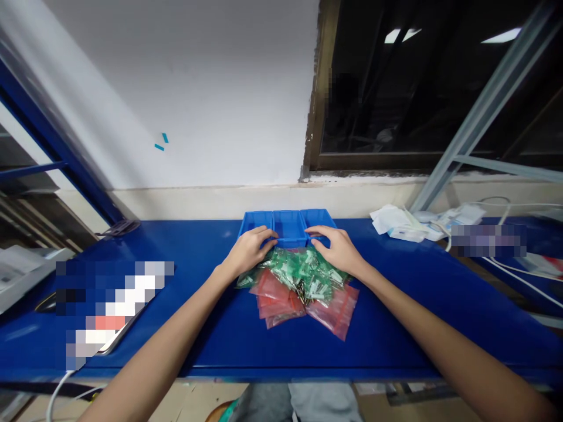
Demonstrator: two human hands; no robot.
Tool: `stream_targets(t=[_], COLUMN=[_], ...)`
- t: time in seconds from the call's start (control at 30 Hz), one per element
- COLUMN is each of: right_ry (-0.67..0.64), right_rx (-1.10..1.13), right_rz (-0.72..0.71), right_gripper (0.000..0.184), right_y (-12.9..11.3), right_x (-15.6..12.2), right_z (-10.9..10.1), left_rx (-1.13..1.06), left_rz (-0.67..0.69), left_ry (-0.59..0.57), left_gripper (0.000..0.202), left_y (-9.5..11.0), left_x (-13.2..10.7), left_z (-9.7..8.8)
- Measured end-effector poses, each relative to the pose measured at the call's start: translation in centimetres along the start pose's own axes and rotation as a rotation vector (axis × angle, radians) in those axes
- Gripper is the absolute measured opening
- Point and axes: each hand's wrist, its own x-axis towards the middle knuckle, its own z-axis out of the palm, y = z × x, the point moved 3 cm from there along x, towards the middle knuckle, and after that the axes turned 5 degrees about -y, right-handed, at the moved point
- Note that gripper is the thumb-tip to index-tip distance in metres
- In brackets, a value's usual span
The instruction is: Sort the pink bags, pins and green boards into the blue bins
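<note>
Three blue plastic bins stand side by side at the wall: the left bin (257,214), the middle bin (290,241) and the right bin (317,212). My left hand (251,251) has its fingers curled at the front between the left and middle bins, closed on the rim. At the front of the right bin, my right hand (336,249) pinches the edge between fingers and thumb. Just below both hands lies a pile of green zip bags (303,266) with small pale and metal pieces inside. Red zip bags (336,313) stick out beneath them.
A blue table (211,346) carries everything. On the left lies a blurred-out flat device (127,316) with a white cable. White crumpled packaging (398,223) and cables sit at the right back. Metal posts (479,105) rise at both sides; a window is behind.
</note>
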Motion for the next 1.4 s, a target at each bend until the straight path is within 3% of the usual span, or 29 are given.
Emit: stream_targets(t=[0.23, 0.4, 0.5, 0.63, 0.83, 1.0, 1.1, 1.2, 1.27, 1.4], right_ry=[0.008, 0.029, -0.076, -0.213, -0.144, -0.038, -0.014, -0.004, -0.012, 0.043], right_rx=[-0.13, -0.181, -0.169, -0.178, -0.151, -0.126, -0.107, -0.172, -0.227, -0.239], right_rz=[0.015, -0.112, -0.188, -0.225, -0.182, -0.145, -0.105, -0.071, -0.073, -0.017], right_gripper=[0.027, 0.024, 0.024, 0.026, 0.024, 0.021, 0.022, 0.031, 0.034, 0.033], right_y=[-0.8, -2.9, -3.7, -3.6, -3.2, -4.7, -6.3, -7.8, -8.4, -8.0], right_x=[0.0, -0.2, -0.4, -0.6, -0.1, -2.4, -6.4, -10.3, -11.9, -13.1], right_z=[-0.1, -0.7, -0.7, -0.4, -1.6, -4.1, -4.2, -2.9, -1.8, -0.5], left_rx=[0.164, 0.416, 0.358, 0.217, 0.227, 0.043, 0.0, 0.012, -0.061, -0.18], left_rz=[0.014, 0.024, 0.008, -0.016, -0.045, -0.17, -0.291, -0.422, -0.428, -0.379], left_ry=[-0.029, 0.014, 0.019, -0.089, -0.045, 0.065, 0.164, 0.305, 0.323, 0.247], left_gripper=[0.023, 0.026, 0.026, 0.031, 0.023, 0.023, 0.023, 0.021, 0.025, 0.034], left_y=[0.4, 1.9, 2.6, 2.8, 3.8, 6.7, 8.2, 9.5, 10.6, 12.0], left_x=[0.0, 0.2, 0.2, 0.1, -0.1, -4.2, -8.3, -11.8, -13.1, -13.6], left_z=[0.0, -1.6, -2.6, -2.8, -4.6, -6.5, -5.2, -3.0, -1.7, -0.3])
